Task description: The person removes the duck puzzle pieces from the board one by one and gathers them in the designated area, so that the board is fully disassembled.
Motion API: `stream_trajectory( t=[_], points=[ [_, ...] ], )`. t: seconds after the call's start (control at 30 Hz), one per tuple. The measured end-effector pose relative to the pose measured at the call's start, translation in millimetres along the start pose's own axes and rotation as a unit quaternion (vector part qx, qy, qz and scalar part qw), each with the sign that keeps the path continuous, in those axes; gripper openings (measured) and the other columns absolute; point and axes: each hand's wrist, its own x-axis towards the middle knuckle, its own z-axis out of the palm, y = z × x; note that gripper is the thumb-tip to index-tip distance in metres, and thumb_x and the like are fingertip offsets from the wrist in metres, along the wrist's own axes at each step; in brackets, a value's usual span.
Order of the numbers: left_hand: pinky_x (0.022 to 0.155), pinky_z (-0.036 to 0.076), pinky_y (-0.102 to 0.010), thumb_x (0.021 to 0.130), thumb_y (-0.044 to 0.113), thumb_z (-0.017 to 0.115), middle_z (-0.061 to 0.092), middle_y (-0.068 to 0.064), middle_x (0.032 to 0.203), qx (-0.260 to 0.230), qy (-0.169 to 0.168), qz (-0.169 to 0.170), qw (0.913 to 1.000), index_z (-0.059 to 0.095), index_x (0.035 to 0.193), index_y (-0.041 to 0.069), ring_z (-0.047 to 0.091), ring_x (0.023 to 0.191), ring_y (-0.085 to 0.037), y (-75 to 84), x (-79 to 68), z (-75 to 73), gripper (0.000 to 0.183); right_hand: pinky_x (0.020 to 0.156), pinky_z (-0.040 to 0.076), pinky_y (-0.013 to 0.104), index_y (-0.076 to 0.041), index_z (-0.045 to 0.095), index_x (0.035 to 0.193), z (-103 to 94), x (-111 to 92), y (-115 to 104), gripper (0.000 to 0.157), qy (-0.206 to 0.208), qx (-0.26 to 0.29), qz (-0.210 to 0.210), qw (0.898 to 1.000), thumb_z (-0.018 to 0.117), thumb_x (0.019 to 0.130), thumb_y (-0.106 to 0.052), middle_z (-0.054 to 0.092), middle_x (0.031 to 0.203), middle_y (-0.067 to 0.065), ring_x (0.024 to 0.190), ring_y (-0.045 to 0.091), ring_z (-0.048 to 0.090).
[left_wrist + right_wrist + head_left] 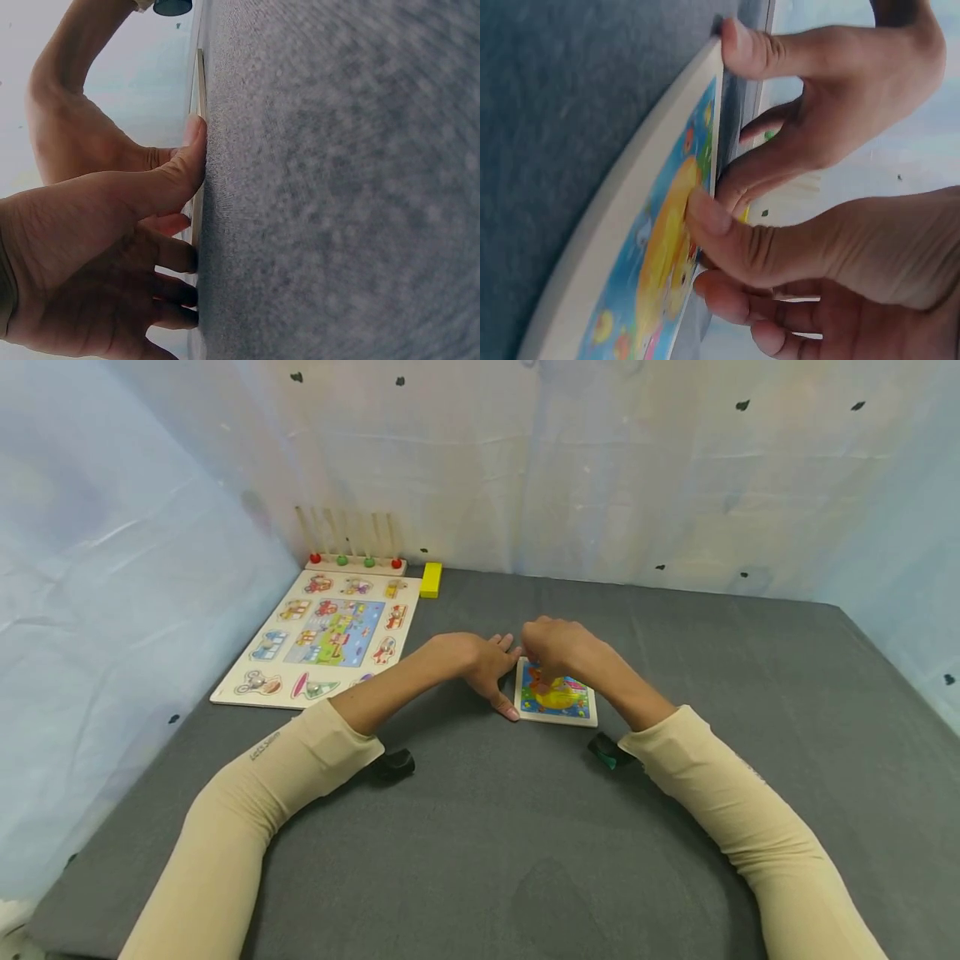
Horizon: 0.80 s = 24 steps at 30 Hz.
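We see the small duck board (557,721) lying flat on the grey table (480,860), just to the right of our left hand (491,672) and partly under our right hand (555,647). Its longer side seems to run left to right, though the slanted view makes that uncertain. Our right hand is the nearer, reaching over the picture with its thumb on the yellow duck (557,697) and its other fingers bent; we cannot tell whether it pinches a piece or only presses. Our left hand is spread, thumb at the board's near left corner and fingers toward the far one, along the left edge. As for holders, the board's pale rim encloses the picture. Well to the left, a large puzzle board (352,672) carries printed pictures; behind it, a peg stand (356,567) holds red and green beads, beside a yellow block (431,580).
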Motion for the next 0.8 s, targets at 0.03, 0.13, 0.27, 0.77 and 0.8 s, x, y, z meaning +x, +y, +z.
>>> stream_trajectory(
  t=[0.03, 0.13, 0.27, 0.77, 0.8],
  points=[
    [0.135, 0.008, -0.052, 0.088, 0.083, 0.057, -0.015, -0.015, 0.176, 0.000, 0.000, 0.000, 1.0000, -0.006, 0.168, 0.012, -0.007, 0.166, -0.032, 0.2, -0.3, -0.1, 0.124, 0.091, 0.058, 0.046, -0.003, 0.068, 0.111, -0.2, -0.2, -1.5, 0.043, 0.000, -0.007, 0.001, 1.000, 0.093, 0.080, -0.019, 0.067, 0.114, 0.013, 0.106, 0.029, 0.063],
    [0.135, 0.008, -0.051, 0.088, 0.082, 0.058, -0.014, -0.016, 0.176, 0.001, 0.002, 0.000, 1.0000, -0.006, 0.168, 0.012, -0.006, 0.166, -0.032, 0.6, -0.9, -0.4, 0.124, 0.087, 0.059, 0.044, -0.003, 0.068, 0.109, -1.1, 0.1, -1.4, 0.041, 0.002, -0.007, -0.005, 1.000, 0.093, 0.080, -0.018, 0.066, 0.111, 0.013, 0.102, 0.029, 0.063],
    [0.135, 0.008, -0.051, 0.089, 0.082, 0.056, -0.013, -0.017, 0.176, 0.004, 0.001, 0.005, 1.0000, -0.006, 0.168, 0.011, -0.006, 0.166, -0.033, 0.2, -0.9, -0.1, 0.123, 0.078, 0.056, 0.037, -0.004, 0.073, 0.098, -1.1, 2.6, 6.3, 0.034, 0.009, 0.019, -0.030, 0.999, 0.095, 0.077, -0.018, 0.068, 0.101, 0.010, 0.092, 0.026, 0.062],
    [0.135, 0.007, -0.051, 0.089, 0.083, 0.055, -0.013, -0.016, 0.176, 0.002, -0.002, -0.002, 1.0000, -0.005, 0.168, 0.011, -0.007, 0.166, -0.033, 0.7, -0.6, -0.1, 0.123, 0.084, 0.060, 0.038, 0.000, 0.076, 0.106, 5.0, 15.0, 33.0, 0.033, -0.027, 0.081, -0.092, 0.992, 0.091, 0.083, -0.018, 0.075, 0.103, 0.013, 0.086, 0.022, 0.069],
    [0.135, 0.008, -0.051, 0.089, 0.083, 0.055, -0.013, -0.016, 0.176, 0.003, -0.002, -0.002, 1.0000, -0.005, 0.168, 0.011, -0.007, 0.166, -0.033, 0.7, -0.4, -0.2, 0.123, 0.086, 0.060, 0.039, 0.000, 0.075, 0.107, 4.7, 14.0, 31.8, 0.035, -0.022, 0.077, -0.086, 0.993, 0.091, 0.082, -0.019, 0.075, 0.104, 0.014, 0.088, 0.023, 0.069]
  ],
)
